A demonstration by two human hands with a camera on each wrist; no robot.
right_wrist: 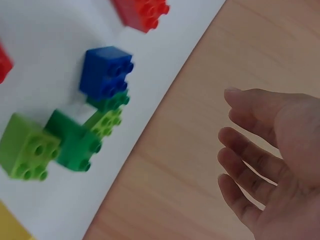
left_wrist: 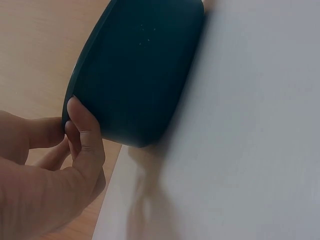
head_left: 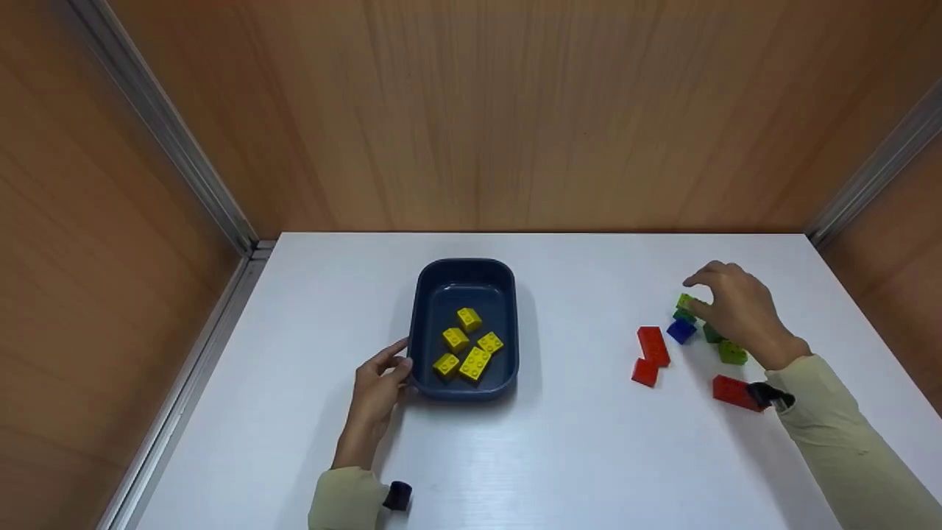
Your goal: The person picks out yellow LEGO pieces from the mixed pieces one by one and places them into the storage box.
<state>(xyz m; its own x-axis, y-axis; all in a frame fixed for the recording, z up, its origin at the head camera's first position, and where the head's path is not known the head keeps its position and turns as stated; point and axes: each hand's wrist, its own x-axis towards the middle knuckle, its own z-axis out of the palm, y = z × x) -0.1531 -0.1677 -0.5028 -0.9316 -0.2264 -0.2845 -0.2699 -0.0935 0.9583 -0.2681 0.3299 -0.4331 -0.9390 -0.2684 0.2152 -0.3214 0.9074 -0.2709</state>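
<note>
A dark blue tray (head_left: 464, 271) stands on the white table with several yellow toy bricks (head_left: 475, 364) inside. My left hand (head_left: 379, 390) pinches the tray's left rim near its front corner, thumb and fingers on the tray's edge in the left wrist view. Over on the right, my right hand (head_left: 739, 309) hovers above a group of green toy bricks (head_left: 732, 352) and a blue brick (right_wrist: 105, 72), thumb and fingers apart. In the right wrist view nothing lies between those fingers, and the hand is apart from the bricks.
Two red bricks (head_left: 653, 346) touch or nearly touch, left of the green group. Another red brick (head_left: 736, 393) lies under the right wrist, partly hidden by a black wrist strap. Wooden panels (head_left: 471, 118) enclose the table (head_left: 589, 456) at the back and sides.
</note>
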